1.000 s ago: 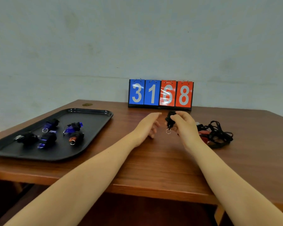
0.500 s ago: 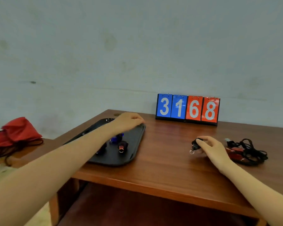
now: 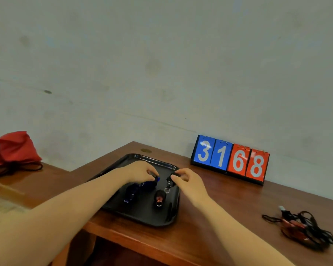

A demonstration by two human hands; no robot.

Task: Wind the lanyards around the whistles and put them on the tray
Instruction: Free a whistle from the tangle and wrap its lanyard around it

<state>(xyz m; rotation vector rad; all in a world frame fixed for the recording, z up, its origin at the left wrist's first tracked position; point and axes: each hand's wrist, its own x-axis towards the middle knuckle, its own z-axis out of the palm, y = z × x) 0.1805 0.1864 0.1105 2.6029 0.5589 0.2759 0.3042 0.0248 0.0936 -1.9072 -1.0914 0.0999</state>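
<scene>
Releasing the wound whistle pinched by the right hand risks unwinding; the left hand grips a blue whistle over the tray.

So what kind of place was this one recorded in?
Likely a plain indoor recording room, not a home or workshop: a bare wall, a wooden table, and a flip scoreboard reading 3168, probably an episode marker.

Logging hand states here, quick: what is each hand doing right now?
Left hand: over the tray, fingers curled on a blue whistle.
Right hand: pinching a black wound whistle above the tray.
</scene>
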